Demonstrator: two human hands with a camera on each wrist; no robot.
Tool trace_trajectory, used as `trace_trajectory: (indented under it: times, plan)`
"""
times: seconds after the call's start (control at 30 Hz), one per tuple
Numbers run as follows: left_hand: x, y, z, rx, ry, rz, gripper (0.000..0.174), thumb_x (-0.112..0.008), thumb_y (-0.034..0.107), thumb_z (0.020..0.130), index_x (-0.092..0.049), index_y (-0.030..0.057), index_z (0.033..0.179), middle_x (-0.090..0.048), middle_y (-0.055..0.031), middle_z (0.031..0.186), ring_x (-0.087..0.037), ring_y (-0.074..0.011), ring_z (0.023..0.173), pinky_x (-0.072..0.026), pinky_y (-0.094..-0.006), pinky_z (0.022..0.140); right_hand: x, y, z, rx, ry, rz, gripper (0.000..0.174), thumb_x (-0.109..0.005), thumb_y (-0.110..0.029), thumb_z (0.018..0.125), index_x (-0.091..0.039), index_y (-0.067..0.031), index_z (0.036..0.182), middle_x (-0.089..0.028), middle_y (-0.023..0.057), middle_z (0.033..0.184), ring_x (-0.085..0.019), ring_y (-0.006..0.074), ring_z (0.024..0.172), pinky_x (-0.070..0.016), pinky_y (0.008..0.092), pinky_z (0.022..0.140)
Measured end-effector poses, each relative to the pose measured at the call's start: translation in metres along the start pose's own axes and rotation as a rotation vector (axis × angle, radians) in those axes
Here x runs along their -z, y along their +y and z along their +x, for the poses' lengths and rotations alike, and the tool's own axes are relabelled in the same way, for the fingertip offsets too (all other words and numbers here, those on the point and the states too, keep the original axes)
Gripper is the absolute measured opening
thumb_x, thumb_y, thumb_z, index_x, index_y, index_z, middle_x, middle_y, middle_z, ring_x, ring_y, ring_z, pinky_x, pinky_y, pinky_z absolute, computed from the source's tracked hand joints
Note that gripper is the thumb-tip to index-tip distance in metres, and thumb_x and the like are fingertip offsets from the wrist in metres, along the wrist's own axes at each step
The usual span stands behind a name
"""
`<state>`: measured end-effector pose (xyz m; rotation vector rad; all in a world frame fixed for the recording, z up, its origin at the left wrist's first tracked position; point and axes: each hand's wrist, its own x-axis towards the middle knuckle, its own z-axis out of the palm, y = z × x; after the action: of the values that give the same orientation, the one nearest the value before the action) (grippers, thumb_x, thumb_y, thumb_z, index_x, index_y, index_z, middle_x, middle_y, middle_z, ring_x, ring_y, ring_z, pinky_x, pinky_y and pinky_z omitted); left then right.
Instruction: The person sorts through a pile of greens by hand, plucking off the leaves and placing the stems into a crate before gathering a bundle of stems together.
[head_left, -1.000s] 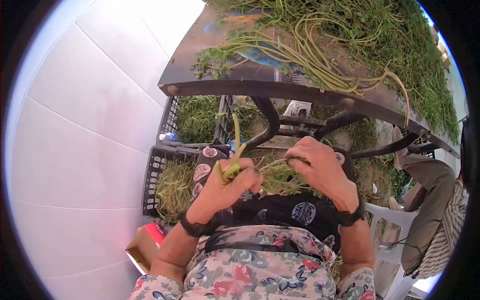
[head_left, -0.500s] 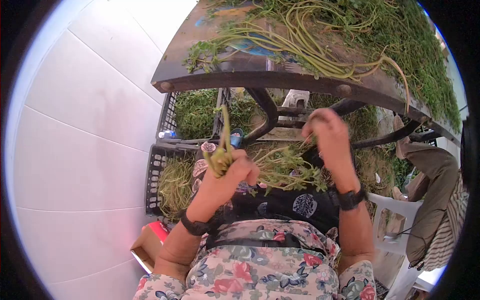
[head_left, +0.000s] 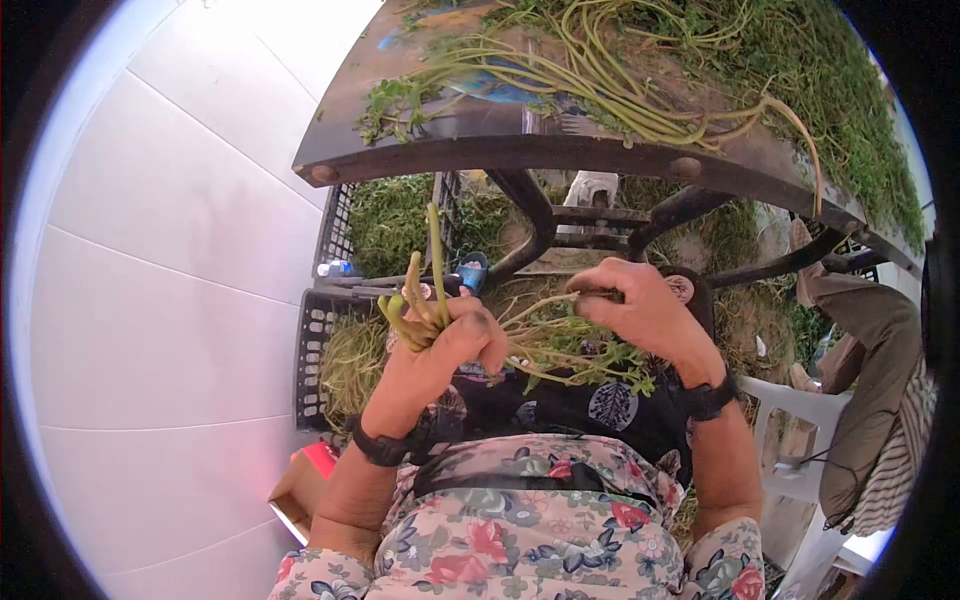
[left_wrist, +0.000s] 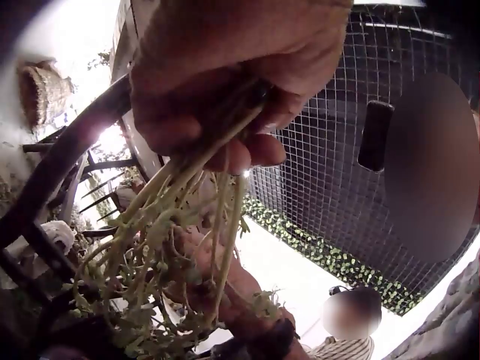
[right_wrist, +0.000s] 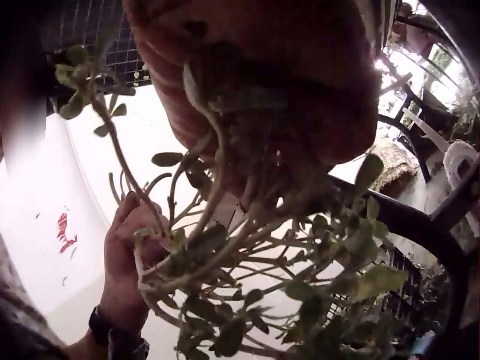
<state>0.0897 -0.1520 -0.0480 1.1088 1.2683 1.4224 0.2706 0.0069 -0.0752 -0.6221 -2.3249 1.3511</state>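
Note:
My left hand grips a bunch of green plant stems over the lap, fingers curled round it. Thick cut ends poke out on the thumb side, while the thin leafy ends spread toward my right hand. In the left wrist view the stems hang from under the curled fingers. To the right, my right hand pinches a pale stem of the bunch between thumb and fingertips. Small rounded leaves fill the right wrist view below that hand.
A dark-edged table ahead carries long stems and a heap of greens. Black crates with plants stand left, near a cardboard box. A white chair and a seated person's leg are at right.
My right hand rose away from the bunch half a second ago and is now back down at the stems. The left hand has shifted slightly left with the bunch.

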Motion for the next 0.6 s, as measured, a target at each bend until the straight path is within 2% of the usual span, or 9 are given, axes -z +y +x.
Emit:
trace_trajectory:
  times: [0.07, 0.17, 0.27, 0.37, 0.43, 0.47, 0.5, 0.53, 0.6]
  plan:
    - [0.0, 0.001, 0.0, 0.012, 0.006, 0.004, 0.039, -0.048, 0.036, 0.09, -0.041, 0.007, 0.064, -0.051, -0.0093, 0.061, -0.046, -0.016, 0.058, -0.0363, -0.0279, 0.057, -0.002, -0.001, 0.002, 0.059, -0.046, -0.105, 0.02, -0.058, -0.014, 0.075, -0.061, 0.0018, 0.088, -0.059, 0.0162, 0.08, -0.056, 0.0315, 0.073, -0.0447, 0.0367, 0.068]
    - [0.002, 0.004, 0.0, 0.032, 0.013, 0.072, 0.04, -0.046, 0.036, 0.091, -0.04, 0.0074, 0.064, -0.051, -0.0088, 0.062, -0.046, -0.016, 0.058, -0.037, -0.0276, 0.059, -0.008, -0.001, 0.001, 0.076, 0.016, -0.096, 0.017, -0.056, -0.012, 0.076, -0.06, 0.0013, 0.086, -0.058, 0.0162, 0.079, -0.056, 0.0338, 0.074, -0.0444, 0.0378, 0.068]
    - [0.001, 0.005, 0.0, 0.047, -0.009, 0.151, 0.04, -0.039, 0.035, 0.094, -0.039, 0.0075, 0.065, -0.052, -0.0079, 0.062, -0.046, -0.0162, 0.059, -0.0384, -0.0276, 0.063, -0.017, 0.003, 0.001, 0.067, 0.161, -0.075, 0.015, -0.055, -0.011, 0.076, -0.058, 0.0008, 0.085, -0.058, 0.0168, 0.079, -0.056, 0.0359, 0.074, -0.0442, 0.038, 0.066]
    - [-0.007, 0.004, 0.0, 0.089, 0.019, 0.1, 0.041, -0.033, 0.034, 0.097, -0.038, 0.0078, 0.066, -0.052, -0.0074, 0.063, -0.047, -0.0165, 0.061, -0.0394, -0.0278, 0.066, -0.015, 0.014, 0.005, -0.063, 0.315, -0.038, 0.013, -0.053, -0.011, 0.08, -0.057, 0.0001, 0.087, -0.057, 0.0069, 0.075, -0.053, 0.0161, 0.065, -0.0426, 0.0284, 0.06]
    - [-0.008, 0.0, -0.001, 0.077, 0.102, 0.134, 0.041, -0.032, 0.035, 0.097, -0.037, 0.0079, 0.066, -0.051, -0.0072, 0.064, -0.047, -0.0168, 0.062, -0.0398, -0.0282, 0.067, 0.003, 0.019, 0.003, -0.326, 0.292, 0.383, 0.011, -0.05, -0.011, 0.083, -0.056, -0.003, 0.088, -0.057, 0.0043, 0.076, -0.049, 0.0104, 0.06, -0.0385, 0.0237, 0.052]
    - [-0.005, -0.003, -0.001, 0.078, 0.125, 0.006, 0.04, -0.038, 0.035, 0.095, -0.038, 0.0078, 0.065, -0.052, -0.0073, 0.064, -0.048, -0.0161, 0.063, -0.0396, -0.0278, 0.066, 0.01, 0.021, 0.003, -0.454, 0.271, 0.594, 0.01, -0.049, -0.011, 0.085, -0.055, -0.0045, 0.089, -0.057, 0.0031, 0.077, -0.047, 0.0075, 0.058, -0.0365, 0.0214, 0.048]
    - [-0.001, -0.008, 0.001, 0.078, 0.148, -0.121, 0.04, -0.044, 0.036, 0.092, -0.039, 0.0078, 0.064, -0.054, -0.0075, 0.064, -0.05, -0.0154, 0.063, -0.0395, -0.0274, 0.064, 0.008, 0.023, 0.001, -0.398, 0.35, 0.648, 0.009, -0.047, -0.01, 0.087, -0.053, -0.0082, 0.094, -0.056, 0.0011, 0.077, -0.042, 0.0036, 0.054, -0.0279, 0.0166, 0.04]
    - [0.002, -0.011, 0.002, 0.078, 0.167, -0.249, 0.04, -0.049, 0.036, 0.09, -0.04, 0.0077, 0.063, -0.055, -0.0076, 0.065, -0.051, -0.0147, 0.064, -0.0394, -0.027, 0.063, 0.01, 0.023, -0.002, -0.412, 0.363, 0.749, 0.01, -0.048, -0.01, 0.086, -0.053, -0.0078, 0.094, -0.056, 0.0014, 0.077, -0.043, 0.0044, 0.055, -0.0284, 0.0177, 0.041]
    - [0.004, -0.013, 0.002, 0.086, 0.197, -0.29, 0.041, -0.05, 0.037, 0.09, -0.04, 0.0081, 0.062, -0.054, -0.0081, 0.063, -0.052, -0.0155, 0.063, -0.0393, -0.0273, 0.062, 0.018, 0.023, -0.011, -0.444, 0.39, 0.949, 0.011, -0.049, -0.009, 0.085, -0.055, -0.0072, 0.094, -0.056, 0.0019, 0.078, -0.043, 0.0061, 0.056, -0.0294, 0.0201, 0.042]
